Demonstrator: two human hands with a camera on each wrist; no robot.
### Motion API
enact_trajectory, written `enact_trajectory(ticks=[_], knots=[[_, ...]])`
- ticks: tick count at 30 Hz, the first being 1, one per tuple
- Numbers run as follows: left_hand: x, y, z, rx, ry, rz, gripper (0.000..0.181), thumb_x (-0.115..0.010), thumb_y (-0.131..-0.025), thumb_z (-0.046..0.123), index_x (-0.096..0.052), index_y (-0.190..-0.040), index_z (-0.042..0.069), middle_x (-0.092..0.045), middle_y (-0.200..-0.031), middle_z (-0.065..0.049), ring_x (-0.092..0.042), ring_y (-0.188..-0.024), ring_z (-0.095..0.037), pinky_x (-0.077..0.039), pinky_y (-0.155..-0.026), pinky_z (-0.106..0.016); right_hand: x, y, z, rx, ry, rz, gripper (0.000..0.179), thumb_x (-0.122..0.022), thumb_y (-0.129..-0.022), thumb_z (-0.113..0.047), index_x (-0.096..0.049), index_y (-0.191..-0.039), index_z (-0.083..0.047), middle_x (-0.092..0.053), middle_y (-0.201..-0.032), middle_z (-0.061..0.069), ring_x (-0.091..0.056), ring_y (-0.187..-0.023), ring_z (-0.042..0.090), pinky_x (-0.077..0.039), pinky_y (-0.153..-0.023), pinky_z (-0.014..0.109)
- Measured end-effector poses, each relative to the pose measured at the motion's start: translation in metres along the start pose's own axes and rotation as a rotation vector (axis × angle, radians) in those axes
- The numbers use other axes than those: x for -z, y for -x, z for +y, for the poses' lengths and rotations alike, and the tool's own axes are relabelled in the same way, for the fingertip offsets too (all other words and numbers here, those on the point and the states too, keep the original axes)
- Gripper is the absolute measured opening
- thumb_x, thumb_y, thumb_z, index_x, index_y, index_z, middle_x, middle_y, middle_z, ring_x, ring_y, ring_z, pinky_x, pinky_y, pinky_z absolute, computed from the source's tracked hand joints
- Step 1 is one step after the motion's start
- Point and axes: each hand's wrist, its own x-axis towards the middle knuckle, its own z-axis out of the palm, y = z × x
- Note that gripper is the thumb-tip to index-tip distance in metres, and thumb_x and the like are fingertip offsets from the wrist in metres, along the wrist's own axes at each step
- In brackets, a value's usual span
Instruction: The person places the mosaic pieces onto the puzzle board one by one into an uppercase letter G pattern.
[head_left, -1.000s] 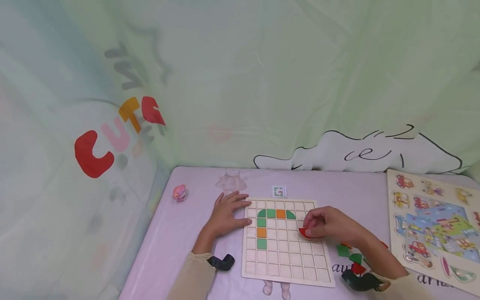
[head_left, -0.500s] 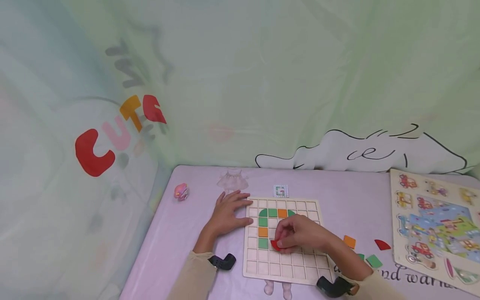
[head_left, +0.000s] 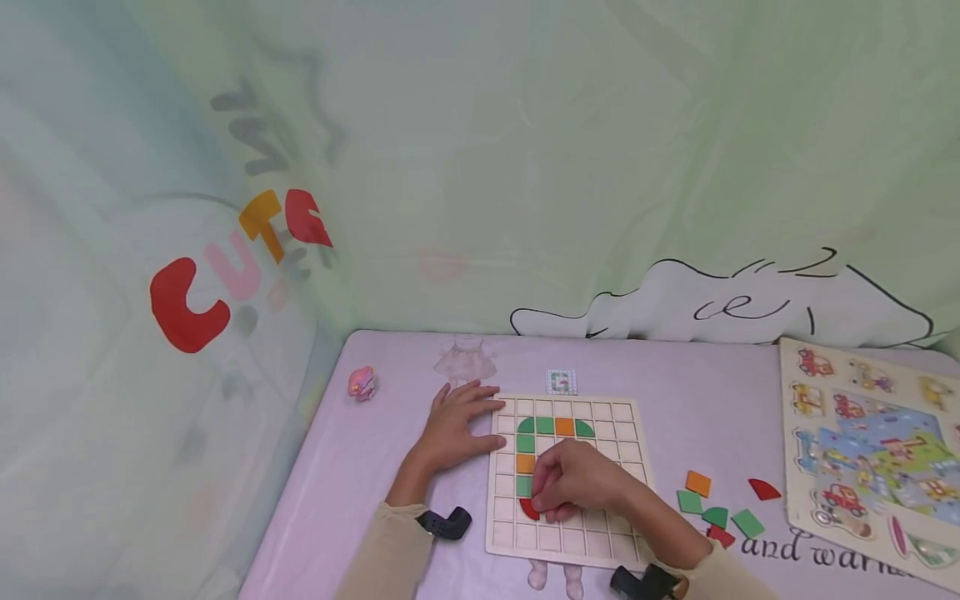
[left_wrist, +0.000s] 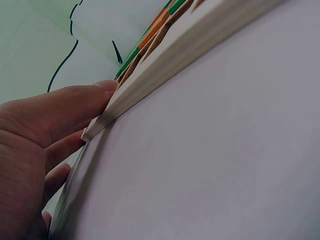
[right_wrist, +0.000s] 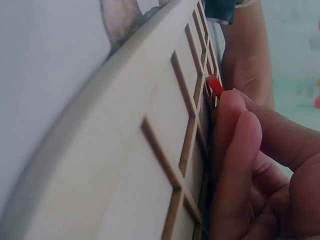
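Note:
My right hand (head_left: 576, 478) pinches a red quarter-circle tile (head_left: 529, 509) between thumb and fingers, low over the wooden grid board (head_left: 573, 543). The tile lies at the cell just below a green square (head_left: 524, 487); in the right wrist view its red edge (right_wrist: 215, 86) pokes out past the fingertips. Above it on the board run an orange square (head_left: 526, 464), another green square (head_left: 526, 444) and a top row of green and orange tiles ending in rounded corners. My left hand (head_left: 453, 425) rests with spread fingers against the board's left edge, thumb (left_wrist: 102, 89) touching the rim.
Loose tiles lie right of the board, among them an orange square (head_left: 698, 483) and a red quarter circle (head_left: 764, 489). A picture puzzle board (head_left: 795, 450) stands further right. A small pattern card (head_left: 561, 382) lies behind the grid; a pink figurine (head_left: 362, 383) sits at left.
My right hand has carried the red quarter-circle tile leftward and down across the board, to the cell below the left green square. The left hand has stayed at the board's edge.

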Motion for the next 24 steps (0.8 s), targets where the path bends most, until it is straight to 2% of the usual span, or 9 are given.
enact_trajectory(ticks=[12, 19, 24], knots=[[-0.001, 0.0, -0.002, 0.01, -0.018, -0.013, 0.056, -0.073, -0.085, 0.052, -0.067, -0.135, 0.028, -0.053, -0.153, 0.008, -0.034, -0.153, -0.022, -0.011, -0.127, -0.06, -0.007, -0.003, 0.001, -0.044, 0.043, 0.059, 0.014, -0.086, -0.077, -0.009, -0.072, -0.078, -0.008, -0.07, -0.068, 0.002, -0.067, -0.053, 0.011, -0.058, -0.053, 0.026], [-0.001, -0.001, -0.003, 0.011, -0.023, -0.02, 0.056, -0.073, -0.086, 0.053, -0.066, -0.136, 0.029, -0.052, -0.154, 0.009, -0.033, -0.153, -0.02, -0.01, -0.127, -0.059, -0.01, -0.004, 0.0, -0.037, 0.124, 0.106, 0.021, -0.089, -0.074, -0.014, -0.069, -0.07, -0.01, -0.065, -0.059, 0.0, -0.064, -0.048, 0.01, -0.054, -0.048, 0.025], [-0.002, -0.002, -0.004, 0.003, -0.019, -0.017, 0.055, -0.074, -0.085, 0.052, -0.067, -0.135, 0.028, -0.053, -0.153, 0.009, -0.033, -0.153, -0.02, -0.01, -0.127, -0.058, -0.012, -0.004, -0.003, -0.071, 0.184, 0.151, 0.025, -0.09, -0.073, -0.016, -0.066, -0.067, -0.012, -0.063, -0.057, 0.0, -0.062, -0.046, 0.011, -0.053, -0.049, 0.025]])
